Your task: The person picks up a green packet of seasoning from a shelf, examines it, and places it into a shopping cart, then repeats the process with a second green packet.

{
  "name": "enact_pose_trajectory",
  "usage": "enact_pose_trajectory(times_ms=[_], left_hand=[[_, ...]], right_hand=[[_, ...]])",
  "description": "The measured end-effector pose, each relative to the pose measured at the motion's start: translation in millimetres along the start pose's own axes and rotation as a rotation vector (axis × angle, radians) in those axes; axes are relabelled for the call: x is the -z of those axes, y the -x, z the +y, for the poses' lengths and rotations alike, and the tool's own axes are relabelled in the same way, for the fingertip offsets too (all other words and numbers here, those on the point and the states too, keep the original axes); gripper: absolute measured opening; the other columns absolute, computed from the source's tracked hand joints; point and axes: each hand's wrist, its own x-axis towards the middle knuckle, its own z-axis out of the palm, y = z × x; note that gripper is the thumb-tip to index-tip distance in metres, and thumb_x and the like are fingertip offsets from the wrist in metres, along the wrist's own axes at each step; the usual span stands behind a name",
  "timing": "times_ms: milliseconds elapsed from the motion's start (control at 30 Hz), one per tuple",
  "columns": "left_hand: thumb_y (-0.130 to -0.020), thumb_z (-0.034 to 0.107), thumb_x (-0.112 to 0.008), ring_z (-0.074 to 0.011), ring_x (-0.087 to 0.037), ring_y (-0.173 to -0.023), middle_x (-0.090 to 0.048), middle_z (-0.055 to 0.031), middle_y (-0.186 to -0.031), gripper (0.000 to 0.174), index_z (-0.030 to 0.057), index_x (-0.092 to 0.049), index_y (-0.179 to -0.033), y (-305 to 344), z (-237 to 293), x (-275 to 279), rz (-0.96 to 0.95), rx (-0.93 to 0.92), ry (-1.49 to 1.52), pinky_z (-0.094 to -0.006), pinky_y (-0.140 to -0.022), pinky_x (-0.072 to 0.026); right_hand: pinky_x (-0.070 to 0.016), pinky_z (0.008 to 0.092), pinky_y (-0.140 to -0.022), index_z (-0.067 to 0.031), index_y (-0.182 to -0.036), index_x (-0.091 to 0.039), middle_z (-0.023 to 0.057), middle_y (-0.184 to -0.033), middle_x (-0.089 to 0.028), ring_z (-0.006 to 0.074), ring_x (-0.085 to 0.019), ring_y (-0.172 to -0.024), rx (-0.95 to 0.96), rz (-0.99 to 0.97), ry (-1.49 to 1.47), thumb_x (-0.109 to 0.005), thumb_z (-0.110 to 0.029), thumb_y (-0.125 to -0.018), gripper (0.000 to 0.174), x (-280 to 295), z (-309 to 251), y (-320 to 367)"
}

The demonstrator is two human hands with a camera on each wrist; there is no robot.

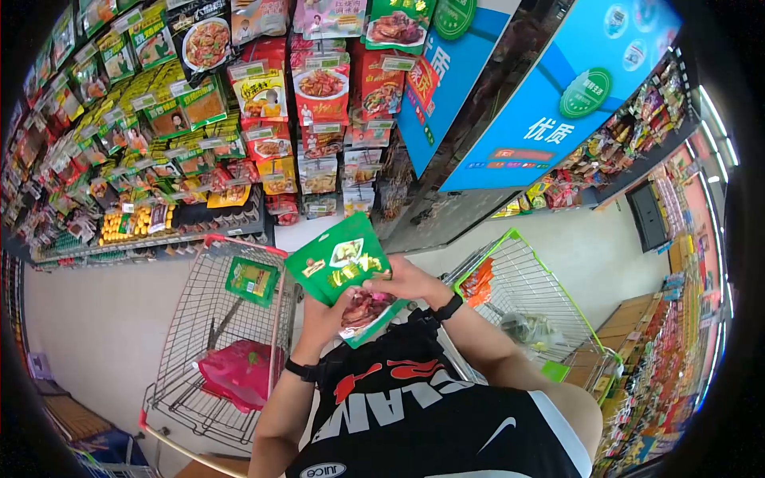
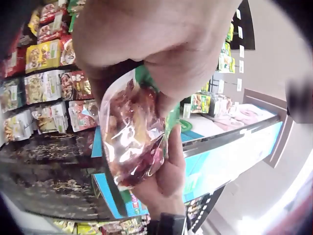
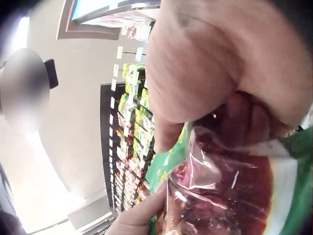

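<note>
Both hands hold a green food packet (image 1: 336,253) in front of the chest. Its lower part has a clear window showing dark reddish-brown meat pieces (image 2: 132,132). My left hand (image 1: 323,319) grips the packet's left side, thumb lying on the front. From the right, my right hand (image 1: 408,280) holds the other edge, its thumb also across the front. In the right wrist view, the right hand (image 3: 205,63) has fingers curled at the packet, and the shiny window (image 3: 210,191) fills the lower part.
A wire shopping cart (image 1: 179,334) at left holds a green packet (image 1: 253,280) and a pink bag (image 1: 239,373). Another cart (image 1: 550,295) at right holds an orange packet (image 1: 478,283). Ahead are shelves of hanging packets (image 1: 321,88) and a blue sign panel (image 1: 550,103).
</note>
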Motion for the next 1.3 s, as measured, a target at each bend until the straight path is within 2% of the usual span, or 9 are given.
enact_pose_trajectory(times_ms=[100,200,233,333,600,767,867,1033,1300], left_hand=[[-0.091,0.002,-0.072,-0.0159,-0.067,-0.104,-0.07,-0.0086,-0.118,0.038,-0.0025,-0.059,-0.127,-23,13,11,-0.101,0.106,-0.03,-0.0328,-0.088,-0.0555],[-0.09,0.003,-0.073,-0.0145,-0.069,-0.099,-0.073,-0.0088,-0.112,0.032,-0.0027,-0.064,-0.12,-55,53,7,-0.2,-0.031,-0.156,-0.0321,-0.083,-0.0562],[-0.089,0.01,-0.077,-0.0087,-0.068,-0.075,-0.076,-0.005,-0.092,0.022,-0.0008,-0.072,-0.108,-68,52,-3,-0.142,-0.171,-0.063,-0.0281,-0.066,-0.054],[-0.089,0.01,-0.078,-0.0086,-0.067,-0.075,-0.076,-0.0057,-0.093,0.023,-0.0006,-0.072,-0.108,-99,75,-5,-0.239,-0.17,-0.219,-0.0274,-0.066,-0.0543],[-0.094,-0.003,-0.066,-0.0158,-0.065,-0.11,-0.068,-0.0137,-0.121,0.039,-0.0031,-0.05,-0.13,-198,108,-26,-0.105,-0.301,-0.138,-0.0298,-0.095,-0.0501],[-0.093,-0.006,-0.065,-0.0178,-0.066,-0.11,-0.069,-0.0146,-0.118,0.037,-0.0031,-0.051,-0.127,-280,149,-37,-0.041,-0.472,-0.461,-0.0305,-0.094,-0.0502],[-0.094,-0.005,-0.065,-0.0149,-0.063,-0.108,-0.067,-0.012,-0.119,0.038,-0.0014,-0.05,-0.128,-326,160,-49,-0.008,-0.557,-0.538,-0.0291,-0.092,-0.0509],[-0.092,-0.003,-0.066,-0.0218,-0.061,-0.118,-0.061,-0.0172,-0.128,0.074,0.0036,-0.022,-0.151,-376,183,-78,-0.208,-0.513,-0.546,-0.0356,-0.101,-0.0478],[-0.091,0.013,-0.074,-0.0283,-0.054,-0.13,-0.05,-0.0155,-0.145,0.069,0.0063,-0.038,-0.148,-476,243,-99,-0.21,-0.839,-0.632,-0.0447,-0.105,-0.0461]], right_hand=[[-0.0493,0.024,-0.069,-0.0016,-0.113,-0.067,-0.0017,-0.09,-0.068,0.0038,-0.057,-0.079,-0.099,0.075,-0.083,-0.073,-0.02,-0.097,0.025,3,-10,-4],[-0.0499,0.0236,-0.069,-0.0027,-0.113,-0.068,-0.0018,-0.09,-0.068,0.0044,-0.059,-0.078,0.028,0.202,-0.22,-0.072,-0.019,-0.097,0.023,15,-2,-10],[-0.0496,0.0234,-0.068,-0.0028,-0.11,-0.068,-0.0025,-0.09,-0.068,0.004,-0.059,-0.077,0.016,0.293,-0.273,-0.071,-0.018,-0.098,0.02,16,-4,-13],[-0.0494,0.0236,-0.069,-0.0025,-0.107,-0.069,-0.0038,-0.091,-0.068,0.0032,-0.059,-0.08,0.078,0.347,-0.269,-0.071,-0.016,-0.097,0.016,40,-9,-25],[-0.0502,0.0247,-0.081,-0.0022,-0.114,-0.07,-0.0031,-0.102,-0.07,0.0038,-0.06,-0.092,0.395,0.508,-0.403,-0.065,-0.012,-0.101,0.017,108,-38,-117],[-0.0468,0.0345,-0.104,-0.0044,-0.147,-0.04,0.0063,-0.138,-0.056,0.0155,-0.055,-0.124,0.394,0.42,-0.462,-0.069,-0.014,-0.098,0.058,146,-56,-173],[-0.0472,0.0344,-0.104,-0.0031,-0.144,-0.044,0.0073,-0.139,-0.056,0.0158,-0.055,-0.124,0.45,0.388,-0.443,-0.072,-0.012,-0.095,0.057,159,-72,-193],[-0.0505,0.0346,-0.096,0.0006,-0.131,-0.054,0.0099,-0.119,-0.068,0.0171,-0.065,-0.109,0.517,0.608,-0.436,-0.07,-0.004,-0.093,0.042,192,-94,-228],[-0.051,0.0347,-0.096,0.0016,-0.133,-0.049,0.0109,-0.12,-0.067,0.0181,-0.066,-0.11,0.586,0.782,-0.23,-0.063,-0.006,-0.099,0.037,221,-93,-251]])
